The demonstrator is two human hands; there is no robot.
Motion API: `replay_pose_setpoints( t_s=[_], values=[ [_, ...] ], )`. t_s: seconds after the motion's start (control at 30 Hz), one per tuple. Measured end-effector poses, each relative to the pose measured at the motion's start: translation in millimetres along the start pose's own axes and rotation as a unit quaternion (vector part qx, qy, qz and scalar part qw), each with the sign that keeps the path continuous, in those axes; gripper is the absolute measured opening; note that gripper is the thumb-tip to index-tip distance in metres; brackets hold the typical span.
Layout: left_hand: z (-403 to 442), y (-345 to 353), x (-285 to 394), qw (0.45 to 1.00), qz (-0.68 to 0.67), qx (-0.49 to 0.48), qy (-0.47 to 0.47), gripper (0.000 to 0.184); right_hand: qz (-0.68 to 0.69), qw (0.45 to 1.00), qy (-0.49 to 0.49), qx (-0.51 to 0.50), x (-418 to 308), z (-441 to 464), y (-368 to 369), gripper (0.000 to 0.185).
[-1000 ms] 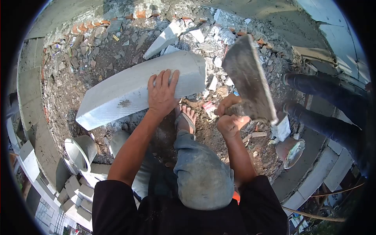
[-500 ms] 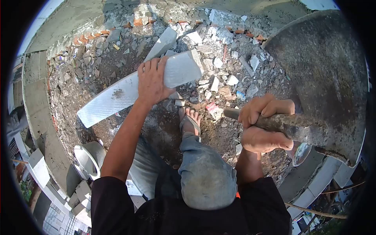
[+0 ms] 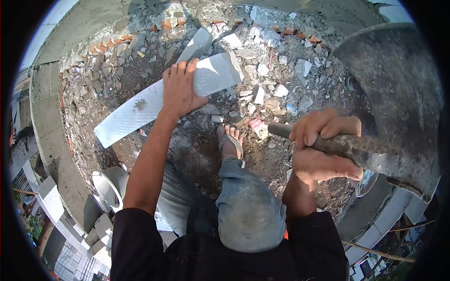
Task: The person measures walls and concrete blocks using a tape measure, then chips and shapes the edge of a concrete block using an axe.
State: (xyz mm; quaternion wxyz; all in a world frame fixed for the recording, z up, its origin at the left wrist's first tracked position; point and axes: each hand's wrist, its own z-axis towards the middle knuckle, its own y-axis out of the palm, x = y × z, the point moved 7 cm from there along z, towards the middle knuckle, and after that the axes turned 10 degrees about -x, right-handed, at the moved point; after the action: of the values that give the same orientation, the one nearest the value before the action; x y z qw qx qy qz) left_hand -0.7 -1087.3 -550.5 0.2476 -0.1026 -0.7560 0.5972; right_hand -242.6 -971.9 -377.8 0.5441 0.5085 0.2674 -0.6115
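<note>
My left hand grips a long, pale grey slab near its middle, fingers curled over the far edge. The slab lies tilted across the rubble, its right end chipped and whitish. On the right, my right hand is wrapped round the short handle of a shovel-like tool. Its broad, dirt-crusted metal blade is raised close to the camera, and part runs out of view. A sandalled foot stands on the ground between the two hands.
Broken tile and stone rubble covers the ground. A narrower grey slab lies beyond the held one. Rough brick and cement edging borders the far side. A white round container stands at left, near stacked blocks.
My right hand and the shovel-like tool have shifted slightly right and down in view. My left hand stays on the slab, which has barely moved.
</note>
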Motion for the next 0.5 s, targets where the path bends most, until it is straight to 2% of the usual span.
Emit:
replay_pose_setpoints(
  t_s=[0.03, 0.1, 0.17, 0.2, 0.23, 0.33, 0.43, 0.5],
  values=[
    [1, -1, -2, 1.000, 0.003, 0.003, 0.000, 0.110, 0.002, 1.000, -0.004, -0.001, 5, -2, 1, 0.074],
    [4, -2, -5, 1.000, -0.014, -0.005, 0.001, 0.109, 0.080, 0.992, -0.095, -0.015, 22, -19, 1, 0.073],
    [7, -4, -7, 1.000, -0.015, -0.006, -0.003, 0.109, -0.153, 0.983, 0.091, -0.041, 117, -72, -16, 0.066],
    [8, -5, -7, 1.000, -0.016, -0.012, -0.005, 0.110, -0.245, 0.948, 0.190, -0.077, 165, -97, -26, 0.063],
    [8, -4, -7, 1.000, -0.015, -0.007, -0.001, 0.110, -0.281, 0.903, 0.301, -0.118, 198, -105, -33, 0.061],
    [2, 6, -9, 1.000, 0.001, -0.017, 0.002, 0.109, -0.276, 0.907, 0.291, -0.124, 150, -73, -20, 0.059],
    [21, -10, -18, 1.000, -0.007, -0.020, -0.003, 0.107, -0.148, 0.981, 0.111, -0.058, 70, -40, 4, 0.066],
    [22, -10, -22, 1.000, -0.016, -0.020, 0.005, 0.107, -0.026, 1.000, -0.016, -0.005, 30, -23, 15, 0.073]
  ],
)
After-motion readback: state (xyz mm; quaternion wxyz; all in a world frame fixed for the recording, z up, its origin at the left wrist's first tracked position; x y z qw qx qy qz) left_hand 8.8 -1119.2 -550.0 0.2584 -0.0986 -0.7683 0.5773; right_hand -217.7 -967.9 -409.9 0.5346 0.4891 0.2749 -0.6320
